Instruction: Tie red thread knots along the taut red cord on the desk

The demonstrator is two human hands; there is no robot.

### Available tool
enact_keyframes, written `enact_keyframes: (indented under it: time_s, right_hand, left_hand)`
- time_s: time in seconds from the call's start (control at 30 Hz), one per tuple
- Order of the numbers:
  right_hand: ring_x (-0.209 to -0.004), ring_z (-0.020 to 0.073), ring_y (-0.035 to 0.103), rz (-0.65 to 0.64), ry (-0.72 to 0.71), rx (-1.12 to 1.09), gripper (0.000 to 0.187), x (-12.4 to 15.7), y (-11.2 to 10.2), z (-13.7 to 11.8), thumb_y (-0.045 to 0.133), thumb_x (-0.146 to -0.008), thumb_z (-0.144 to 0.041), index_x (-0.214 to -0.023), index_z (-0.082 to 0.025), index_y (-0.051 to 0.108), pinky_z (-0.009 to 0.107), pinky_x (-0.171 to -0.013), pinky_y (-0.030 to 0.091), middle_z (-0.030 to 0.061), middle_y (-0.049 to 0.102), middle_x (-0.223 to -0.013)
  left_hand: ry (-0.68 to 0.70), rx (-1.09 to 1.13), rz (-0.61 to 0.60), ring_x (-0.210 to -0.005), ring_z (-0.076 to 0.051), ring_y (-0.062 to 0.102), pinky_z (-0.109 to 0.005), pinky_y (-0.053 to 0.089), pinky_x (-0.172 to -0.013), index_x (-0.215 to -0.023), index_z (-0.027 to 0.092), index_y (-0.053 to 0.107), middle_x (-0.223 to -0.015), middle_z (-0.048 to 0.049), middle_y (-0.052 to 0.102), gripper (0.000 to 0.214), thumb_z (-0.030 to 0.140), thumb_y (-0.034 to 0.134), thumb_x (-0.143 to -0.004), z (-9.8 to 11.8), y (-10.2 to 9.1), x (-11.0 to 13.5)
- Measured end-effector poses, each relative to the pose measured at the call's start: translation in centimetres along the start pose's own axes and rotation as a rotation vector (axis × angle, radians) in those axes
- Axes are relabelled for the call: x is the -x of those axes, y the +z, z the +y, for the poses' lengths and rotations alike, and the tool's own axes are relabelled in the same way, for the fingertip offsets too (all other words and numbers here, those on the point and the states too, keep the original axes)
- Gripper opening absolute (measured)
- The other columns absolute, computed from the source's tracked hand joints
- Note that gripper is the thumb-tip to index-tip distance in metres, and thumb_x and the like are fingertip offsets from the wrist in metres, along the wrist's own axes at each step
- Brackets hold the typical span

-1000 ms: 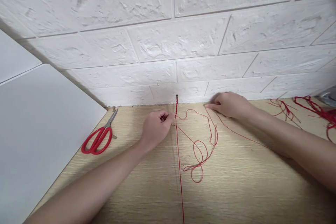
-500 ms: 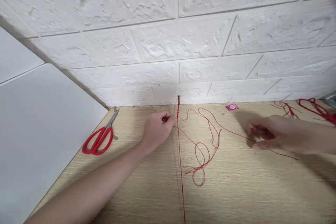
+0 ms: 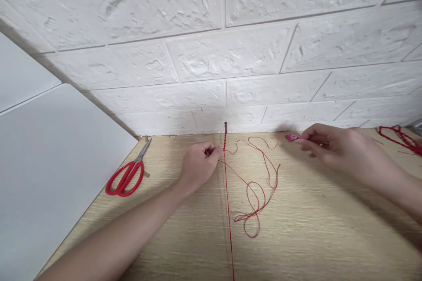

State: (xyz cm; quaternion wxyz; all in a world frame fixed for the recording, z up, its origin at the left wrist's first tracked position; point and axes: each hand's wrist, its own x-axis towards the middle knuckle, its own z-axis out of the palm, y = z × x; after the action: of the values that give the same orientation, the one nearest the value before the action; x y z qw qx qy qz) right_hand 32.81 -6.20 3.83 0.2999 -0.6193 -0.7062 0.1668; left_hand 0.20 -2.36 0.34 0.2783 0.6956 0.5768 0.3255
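Note:
A taut red cord (image 3: 228, 210) runs from a pin (image 3: 225, 124) at the wall's foot straight toward me, with a short knotted stretch at its top. My left hand (image 3: 198, 167) sits just left of that knotted part, fingers pinched on a thin red thread that leads to the cord. A loose red thread (image 3: 255, 193) lies looped to the right of the cord. My right hand (image 3: 332, 149) reaches left along the wall, thumb and forefinger closed on the right edge of a small pink piece (image 3: 292, 137) lying on the wooden table (image 3: 313, 237).
Red-handled scissors (image 3: 127, 175) lie shut at the left, near a white panel (image 3: 49, 162). More red cord (image 3: 400, 137) is piled at the far right. A white brick wall (image 3: 231, 44) closes the back of the table.
My right hand drew back to the right from the wall, uncovering the pink piece, then came forward to that piece. The thread it held now lies loose. My left hand has stayed put.

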Motion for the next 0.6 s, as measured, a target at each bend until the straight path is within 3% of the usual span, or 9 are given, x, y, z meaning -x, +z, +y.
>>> enact_keyframes:
  time_s: [0.07,0.13,0.23,0.4,0.53,0.6]
  right_hand:
    - [-0.057,0.0181,0.063,-0.025,0.006,0.018,0.02,-0.4,1.0,-1.3,0.066,-0.086,-0.046,-0.087,-0.026,0.07,0.031,-0.052,0.043,0.002,0.072,-0.073]
    - [-0.071,0.0201,0.069,-0.11,-0.038,-0.107,0.022,-0.7,2.1,-2.3,0.065,-0.087,-0.045,-0.086,-0.024,0.071,0.032,-0.061,0.05,0.0037,0.074,-0.084]
    - [-0.081,0.0195,0.07,-0.209,-0.196,-0.225,0.017,-0.6,3.6,-3.3,0.062,-0.09,-0.037,-0.088,-0.023,0.072,0.033,-0.071,0.054,0.0043,0.074,-0.09]
    - [-0.083,0.0186,0.067,-0.372,-0.456,-0.191,0.016,0.4,5.2,-4.4,0.056,-0.092,-0.021,-0.105,-0.024,0.066,0.034,-0.073,0.052,0.0041,0.072,-0.094]
    - [-0.073,0.0153,0.062,-0.363,-0.351,-0.222,0.03,0.8,5.6,-4.6,0.054,-0.093,-0.019,-0.122,-0.023,0.055,0.029,-0.062,0.049,0.0028,0.068,-0.091]
    - [-0.071,0.0144,0.06,-0.361,-0.278,-0.243,0.03,0.7,5.7,-4.6,0.056,-0.092,-0.019,-0.122,-0.022,0.053,0.028,-0.057,0.047,0.0024,0.066,-0.09]
  left_hand:
    - [-0.001,0.015,0.001,-0.055,-0.011,0.039,-0.027,0.028,-0.056,-0.056,0.018,0.045,-0.054,0.0045,0.04,0.041,0.04,0.056,-0.089,0.0,0.0,0.0]
    - [-0.003,0.026,0.005,-0.055,-0.011,0.039,-0.027,0.028,-0.056,-0.056,0.018,0.046,-0.054,0.0043,0.041,0.041,0.04,0.057,-0.088,0.0,0.0,0.1]
    - [0.008,0.025,0.01,-0.055,-0.011,0.039,-0.027,0.027,-0.056,-0.055,0.017,0.046,-0.053,0.0041,0.04,0.042,0.041,0.057,-0.089,-0.1,0.0,0.0]
    - [0.018,0.025,0.0,-0.056,-0.01,0.04,-0.027,0.028,-0.056,-0.057,0.017,0.046,-0.054,0.0043,0.041,0.042,0.041,0.056,-0.089,-0.1,0.0,0.1]
    - [0.005,0.021,0.002,-0.056,-0.01,0.04,-0.027,0.028,-0.056,-0.057,0.017,0.047,-0.054,0.0046,0.042,0.041,0.041,0.056,-0.09,0.0,0.1,0.2]
    - [0.003,0.007,0.005,-0.055,-0.01,0.04,-0.027,0.028,-0.056,-0.057,0.017,0.046,-0.053,0.0048,0.042,0.042,0.041,0.057,-0.089,-0.1,0.1,0.1]
